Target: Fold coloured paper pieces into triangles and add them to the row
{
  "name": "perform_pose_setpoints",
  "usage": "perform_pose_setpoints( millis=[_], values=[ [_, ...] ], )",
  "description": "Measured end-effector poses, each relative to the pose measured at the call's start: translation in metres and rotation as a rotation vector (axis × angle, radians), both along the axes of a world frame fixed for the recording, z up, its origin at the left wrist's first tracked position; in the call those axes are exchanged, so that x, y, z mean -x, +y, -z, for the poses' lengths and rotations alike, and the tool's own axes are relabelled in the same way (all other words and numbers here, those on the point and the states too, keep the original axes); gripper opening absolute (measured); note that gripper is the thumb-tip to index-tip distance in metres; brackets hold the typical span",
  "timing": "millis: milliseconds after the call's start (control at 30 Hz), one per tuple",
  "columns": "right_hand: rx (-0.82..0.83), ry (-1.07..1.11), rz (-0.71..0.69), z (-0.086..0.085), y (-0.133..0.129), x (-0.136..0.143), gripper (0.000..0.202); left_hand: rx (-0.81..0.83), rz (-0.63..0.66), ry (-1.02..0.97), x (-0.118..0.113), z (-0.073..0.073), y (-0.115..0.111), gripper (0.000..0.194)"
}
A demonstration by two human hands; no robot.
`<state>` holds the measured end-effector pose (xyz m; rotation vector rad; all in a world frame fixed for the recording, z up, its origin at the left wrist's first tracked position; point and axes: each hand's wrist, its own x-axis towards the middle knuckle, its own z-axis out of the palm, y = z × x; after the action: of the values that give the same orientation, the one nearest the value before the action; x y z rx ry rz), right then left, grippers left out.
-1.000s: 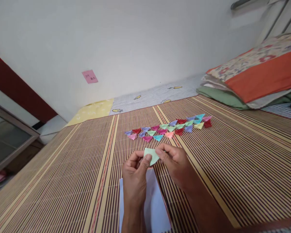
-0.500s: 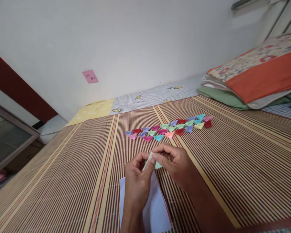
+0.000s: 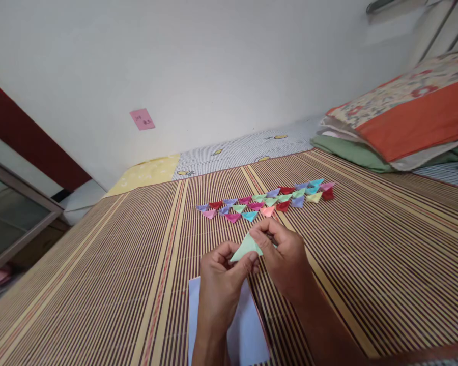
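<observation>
A pale green folded paper [image 3: 248, 247], its visible part triangular, is held up between both hands. My left hand [image 3: 226, 269] pinches its lower left side, thumb in front. My right hand [image 3: 280, 254] grips the upper right side between thumb and fingers, which cover part of the paper. Below my left hand and forearm lies a stack of light blue paper sheets [image 3: 248, 325], partly hidden by them. Beyond my hands, several small folded paper pieces [image 3: 269, 202] in red, pink, green, blue and yellow lie in slanting rows.
The striped bamboo mat [image 3: 110, 274] spreads under everything. Folded bedding with an orange and floral cover [image 3: 412, 112] is piled at the right. A pink note [image 3: 142, 119] is stuck to the white wall [image 3: 221, 61]. A glass-fronted cabinet [image 3: 15, 208] stands at the left.
The green paper has been turned so that its triangular face shows more fully. My right hand has shifted slightly right, and my left thumb has moved to the paper's lower edge.
</observation>
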<state>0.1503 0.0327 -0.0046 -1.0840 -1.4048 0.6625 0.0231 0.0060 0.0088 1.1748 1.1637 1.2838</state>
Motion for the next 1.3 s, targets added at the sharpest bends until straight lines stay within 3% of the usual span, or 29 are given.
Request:
perform_pose_setpoints(
  millis=[300,567,800,933,1000,1133,1300],
  values=[
    [0.024,0.037,0.032,-0.003,-0.004,0.005,0.02,-0.029,-0.003,-0.035,-0.005,-0.003,-0.001,0.019],
    [-0.195,-0.168,0.156,-0.001,-0.003,0.0,0.017,0.0,0.083,-0.061,0.0,0.002,0.0,0.022],
    [-0.284,-0.194,0.22,0.001,0.003,-0.012,0.015,0.009,0.121,0.001,0.021,0.006,0.001,0.024],
    [-0.303,-0.16,0.267,0.001,0.004,-0.019,0.013,-0.021,0.038,0.005,0.031,0.005,0.003,0.025],
    [-0.273,-0.144,0.203,0.0,0.002,-0.017,0.014,-0.034,0.016,0.002,0.028,0.003,0.003,0.023],
    [-0.177,-0.119,-0.027,-0.004,-0.003,-0.004,0.016,0.009,0.134,-0.02,0.012,0.002,0.001,0.018],
    [-0.051,-0.071,-0.212,-0.002,-0.001,-0.002,0.015,0.021,0.103,-0.025,0.008,0.005,0.001,0.019]
  ],
)
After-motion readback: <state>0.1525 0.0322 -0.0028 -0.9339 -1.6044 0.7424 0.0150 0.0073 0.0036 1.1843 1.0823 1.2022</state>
